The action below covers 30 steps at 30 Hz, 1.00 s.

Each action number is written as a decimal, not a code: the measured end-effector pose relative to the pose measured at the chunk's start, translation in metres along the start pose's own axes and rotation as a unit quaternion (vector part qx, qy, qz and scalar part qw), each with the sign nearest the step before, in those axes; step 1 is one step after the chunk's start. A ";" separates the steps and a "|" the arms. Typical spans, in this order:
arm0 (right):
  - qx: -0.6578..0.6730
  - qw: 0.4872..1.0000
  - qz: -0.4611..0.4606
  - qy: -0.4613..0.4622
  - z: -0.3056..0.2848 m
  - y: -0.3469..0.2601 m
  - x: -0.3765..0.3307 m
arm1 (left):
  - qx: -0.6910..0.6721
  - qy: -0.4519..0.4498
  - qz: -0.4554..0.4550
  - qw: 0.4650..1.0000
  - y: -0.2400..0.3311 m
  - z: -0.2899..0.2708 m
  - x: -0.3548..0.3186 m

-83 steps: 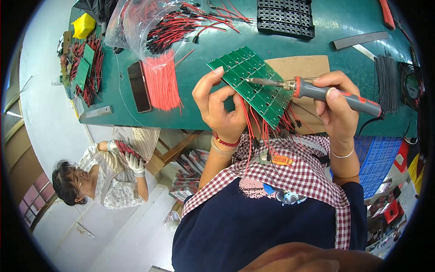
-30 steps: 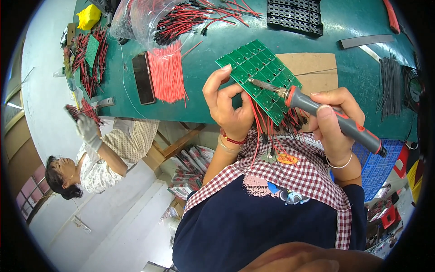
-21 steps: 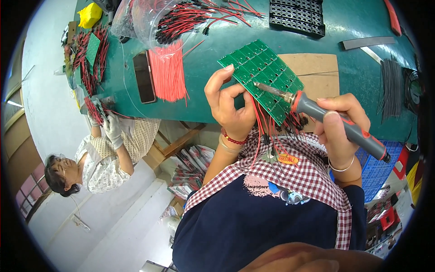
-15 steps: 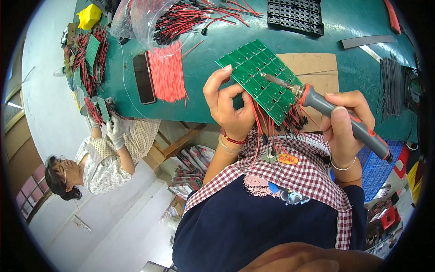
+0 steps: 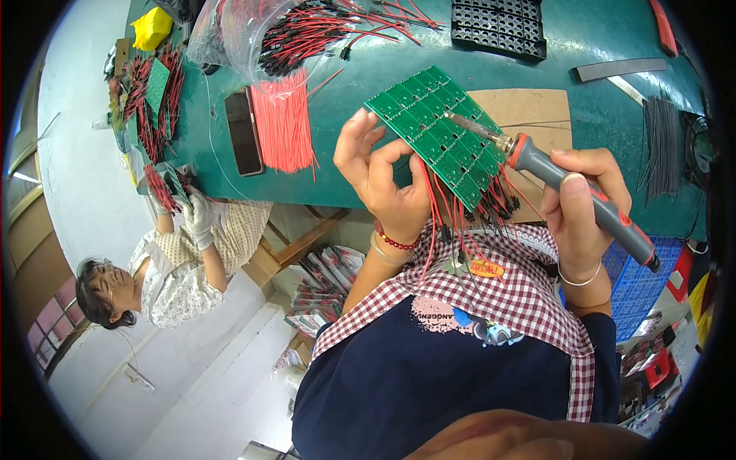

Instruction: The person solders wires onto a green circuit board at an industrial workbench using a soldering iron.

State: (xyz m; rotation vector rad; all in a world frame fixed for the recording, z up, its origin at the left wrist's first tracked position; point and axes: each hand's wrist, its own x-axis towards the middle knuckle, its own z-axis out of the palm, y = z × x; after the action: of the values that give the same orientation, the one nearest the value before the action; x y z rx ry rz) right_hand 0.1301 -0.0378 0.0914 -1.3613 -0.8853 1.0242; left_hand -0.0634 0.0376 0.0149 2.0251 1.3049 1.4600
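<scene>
My left hand (image 5: 391,180) grips a green circuit board (image 5: 437,123) at its lower left edge, tilted above the table; some of its fingers are hidden behind the board. Red and black wires (image 5: 452,218) hang from the board's lower side over my apron. Closed around the grey handle of a soldering iron (image 5: 556,169), my right hand (image 5: 586,203) is to the right of the board. The iron's tip is over the board's upper middle; whether it touches the surface, I cannot tell.
Brown cardboard (image 5: 537,115) lies beyond the board on the green table (image 5: 383,69). Around are a bundle of red wires (image 5: 285,126), a phone (image 5: 244,134), a black perforated tray (image 5: 498,29) and dark wires (image 5: 661,146). On the left, a gloved co-worker (image 5: 180,264) handles boards and wires.
The iron's tip has shifted slightly up and right across the board. My left hand's upper fingers have moved a little left, away from the board's edge.
</scene>
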 end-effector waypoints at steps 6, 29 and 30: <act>0.006 0.999 -0.014 0.035 -0.002 0.008 0.001 | -0.143 -0.048 -0.229 0.962 0.029 -0.015 -0.014; -0.002 0.981 -0.100 0.167 -0.032 0.022 -0.008 | -0.471 -0.292 -0.480 0.680 0.031 -0.025 -0.029; -0.010 0.979 -0.089 0.182 -0.034 0.022 -0.010 | -0.433 -0.324 -0.437 0.719 0.024 -0.034 -0.026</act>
State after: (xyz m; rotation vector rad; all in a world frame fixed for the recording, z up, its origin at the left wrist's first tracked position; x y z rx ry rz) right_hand 0.1573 -0.0594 0.0693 -1.4017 -0.7263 0.6044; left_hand -0.0826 -0.0042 0.0313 0.8732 0.7834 0.5696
